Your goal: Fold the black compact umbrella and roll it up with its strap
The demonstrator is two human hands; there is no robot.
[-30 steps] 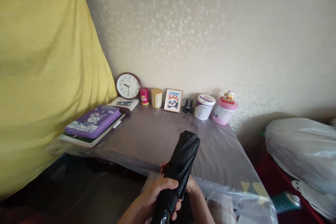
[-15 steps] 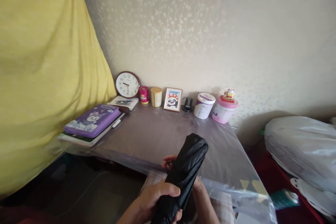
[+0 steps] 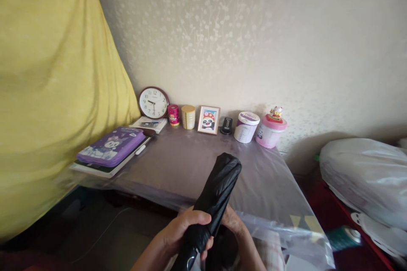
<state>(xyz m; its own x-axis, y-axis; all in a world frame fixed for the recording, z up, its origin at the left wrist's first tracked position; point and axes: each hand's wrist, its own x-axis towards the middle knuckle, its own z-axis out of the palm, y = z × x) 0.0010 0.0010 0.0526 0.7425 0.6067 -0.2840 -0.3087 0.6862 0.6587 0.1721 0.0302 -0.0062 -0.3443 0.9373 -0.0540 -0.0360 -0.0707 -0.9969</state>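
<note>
A black folded umbrella (image 3: 219,186) slants upward over the near edge of the table, its rounded top end pointing away from me. Near its lower part, my left hand (image 3: 187,230) is wrapped round it, the thumb lying across the front and fingertips showing on the right side. A shiny round piece (image 3: 190,262) shows on the umbrella below that hand. My right hand (image 3: 233,222) is against the umbrella's right side, reaching behind it. The umbrella hides the right hand's fingers.
Along the wall stand a clock (image 3: 154,103), a pink can (image 3: 173,115), a yellow-lidded container (image 3: 188,117), a panda picture frame (image 3: 208,120), a black stapler-like object (image 3: 227,125) and two tubs. A purple case (image 3: 111,146) lies on books at left. A white plastic bag (image 3: 362,178) bulges at right.
The umbrella and both hands have shifted slightly left. The right hand's fingertips, visible left of the umbrella before, are now behind it. The shiny round piece has come into sight.
</note>
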